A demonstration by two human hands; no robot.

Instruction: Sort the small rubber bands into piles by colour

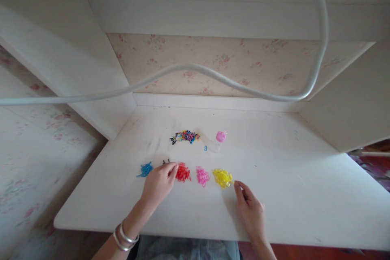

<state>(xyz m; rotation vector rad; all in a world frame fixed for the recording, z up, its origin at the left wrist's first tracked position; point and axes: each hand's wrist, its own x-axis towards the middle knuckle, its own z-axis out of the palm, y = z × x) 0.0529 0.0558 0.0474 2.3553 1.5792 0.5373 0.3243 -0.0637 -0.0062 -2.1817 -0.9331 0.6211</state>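
Small rubber bands lie sorted by colour in a row on the white desk [274, 162]: a blue pile [145, 169], a few black ones [166, 161], a red pile [183, 172], a pink pile [202, 176] and a yellow pile [222, 178]. Behind them sits a mixed multicoloured pile [184, 136]. My left hand [158, 185] rests over the black bands with fingers curled, fingertips beside the red pile. My right hand [250, 207] lies on the desk just right of the yellow pile, fingers bent together. Two silver bangles [125, 239] circle my left wrist.
A clear little bottle with a pink cap [217, 141] lies on its side right of the mixed pile, a single blue band [205, 148] beside it. A white cable [195, 69] hangs across the view. White shelf walls enclose the desk on the left, back and right.
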